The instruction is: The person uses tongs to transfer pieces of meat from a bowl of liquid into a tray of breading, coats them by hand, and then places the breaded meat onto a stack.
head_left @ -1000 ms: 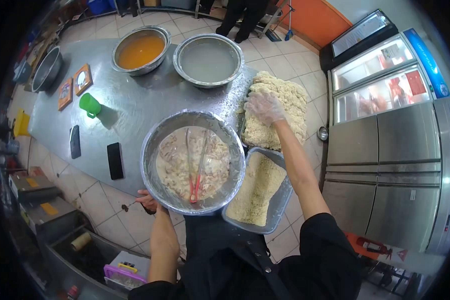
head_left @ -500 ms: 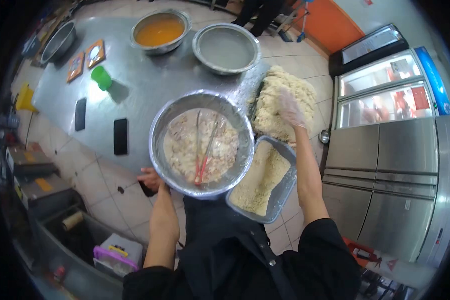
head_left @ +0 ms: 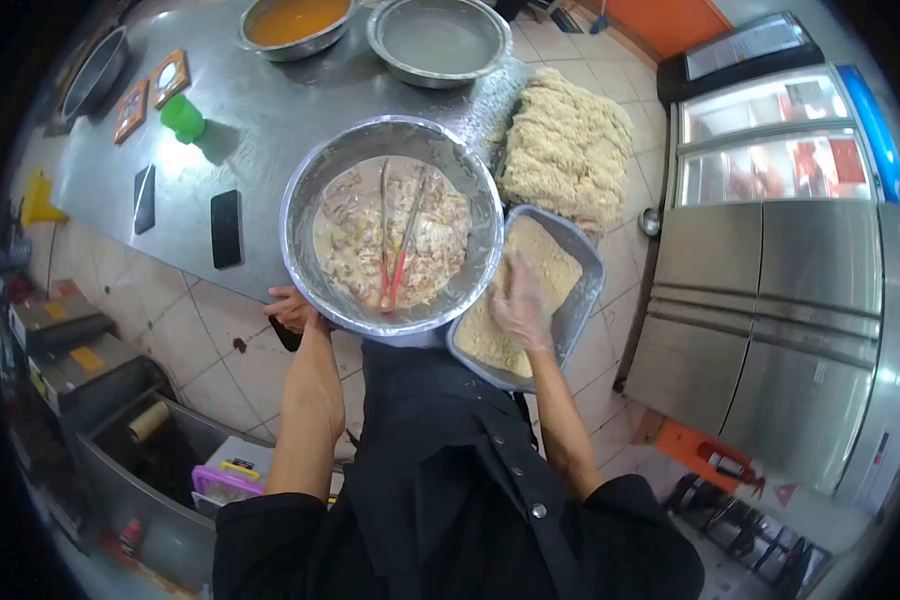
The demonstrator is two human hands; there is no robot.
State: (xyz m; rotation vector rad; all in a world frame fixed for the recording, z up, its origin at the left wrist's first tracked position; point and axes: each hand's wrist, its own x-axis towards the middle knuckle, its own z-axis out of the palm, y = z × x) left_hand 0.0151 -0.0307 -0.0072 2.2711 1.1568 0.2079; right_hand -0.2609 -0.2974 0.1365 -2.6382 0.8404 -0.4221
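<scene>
My right hand (head_left: 519,308), in a clear plastic glove, is down at the pale crumb coating (head_left: 490,335) in a grey plastic tub (head_left: 592,270). Its fingers are stretched out and a little blurred. My left hand (head_left: 292,308) is at the table's front edge, fingers curled by a dark, flat object (head_left: 285,335) that is mostly hidden. Between my hands stands a big steel bowl (head_left: 295,225) of meat pieces in milky batter (head_left: 355,235). Red-handled tongs (head_left: 398,275) lie in it. Behind the tub, crumb-coated pieces (head_left: 568,145) are heaped in rows.
On the steel table (head_left: 270,110) are a bowl of orange liquid (head_left: 295,20), a bowl of cloudy liquid (head_left: 440,40), a green cup (head_left: 182,120) and two phones, one black (head_left: 226,228). A steel fridge (head_left: 800,300) stands at right, a grey sink-like basin (head_left: 160,470) at lower left.
My right hand has come back from the heap of coated pieces to the crumb tub. My left hand stays at the table edge. The view has tilted down.
</scene>
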